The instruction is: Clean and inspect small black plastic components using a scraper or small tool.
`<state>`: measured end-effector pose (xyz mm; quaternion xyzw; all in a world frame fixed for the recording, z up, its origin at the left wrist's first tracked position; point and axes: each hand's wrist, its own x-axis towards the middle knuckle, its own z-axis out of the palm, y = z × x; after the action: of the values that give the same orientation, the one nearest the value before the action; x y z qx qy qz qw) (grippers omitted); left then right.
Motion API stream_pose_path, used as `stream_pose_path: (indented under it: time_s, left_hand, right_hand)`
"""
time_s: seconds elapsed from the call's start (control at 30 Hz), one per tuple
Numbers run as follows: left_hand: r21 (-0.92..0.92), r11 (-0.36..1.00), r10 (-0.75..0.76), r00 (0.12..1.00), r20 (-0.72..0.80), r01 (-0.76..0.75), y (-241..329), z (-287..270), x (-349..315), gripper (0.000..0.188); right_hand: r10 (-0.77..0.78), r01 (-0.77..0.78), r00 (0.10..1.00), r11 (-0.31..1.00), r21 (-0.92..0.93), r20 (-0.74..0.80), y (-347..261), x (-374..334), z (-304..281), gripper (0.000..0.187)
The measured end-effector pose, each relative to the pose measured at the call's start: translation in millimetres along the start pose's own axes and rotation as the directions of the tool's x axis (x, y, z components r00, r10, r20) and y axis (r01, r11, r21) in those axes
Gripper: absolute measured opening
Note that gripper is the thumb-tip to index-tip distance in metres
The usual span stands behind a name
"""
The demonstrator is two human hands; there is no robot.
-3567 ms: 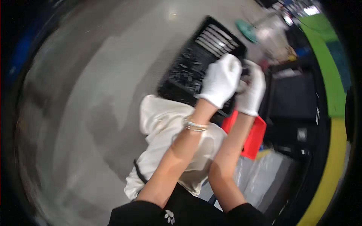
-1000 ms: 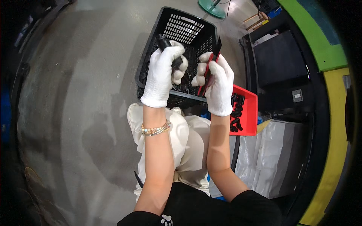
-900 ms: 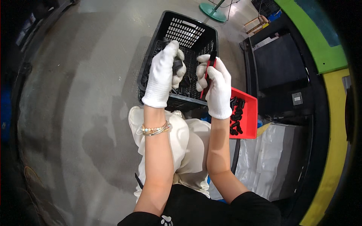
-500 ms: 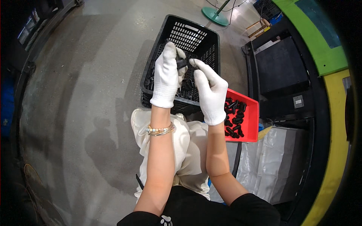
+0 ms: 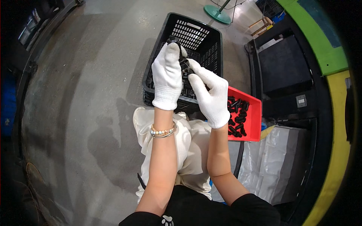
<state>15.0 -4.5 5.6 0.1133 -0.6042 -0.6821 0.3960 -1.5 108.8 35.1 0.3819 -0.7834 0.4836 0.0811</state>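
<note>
My left hand (image 5: 167,77), in a white knit glove, is closed around a black plastic part (image 5: 173,39) with a rounded end that sticks up above the thumb. The rest of the part is mostly hidden by the fingers. To its right, my right hand (image 5: 211,92), gloved the same way, reaches its forefinger to the dark lower end of the part. Its thumb stands apart from the forefinger, with a gap between them. Both hands are over a black plastic crate (image 5: 145,86) with slotted walls, which contains many small black parts (image 5: 187,88).
A red bin (image 5: 256,116) of short black cylindrical parts stands right of the crate, partly behind my right wrist. Farther right is a dark machine frame (image 5: 284,66) with green and yellow panels. A green round stand base (image 5: 217,14) rests on the floor beyond the crate.
The black part's rounded end now shows higher above my left thumb. My right forefinger has come closer to my left hand, and the right thumb has shifted slightly down and left.
</note>
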Motion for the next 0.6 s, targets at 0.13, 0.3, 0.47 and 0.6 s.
stream_pose_path:
  time_s: [0.13,0.3,0.47,0.6]
  left_hand:
    - [0.017,0.999,-0.029,1.000,0.010,0.028,-1.8,-1.9,0.7,0.041]
    - [0.008,0.999,0.036,0.999,0.023,-0.036,-1.1,-1.9,-1.1,0.040]
    - [-0.092,0.996,0.005,0.999,0.035,-0.002,3.5,3.8,-5.7,0.033]
    - [0.047,0.999,0.015,0.999,0.029,-0.016,-4.2,-0.5,-3.5,0.033]
  right_hand:
    - [0.015,-0.015,1.000,1.000,0.008,0.013,0.6,0.3,-1.3,0.028]
    - [0.205,-0.213,0.977,0.960,0.183,0.060,-0.1,-2.5,-5.3,0.027]
    - [0.331,-0.321,0.943,0.891,0.320,0.026,-6.6,-2.5,-4.5,0.027]
    - [0.408,-0.396,0.910,0.804,0.445,0.071,-8.7,-1.7,-3.2,0.027]
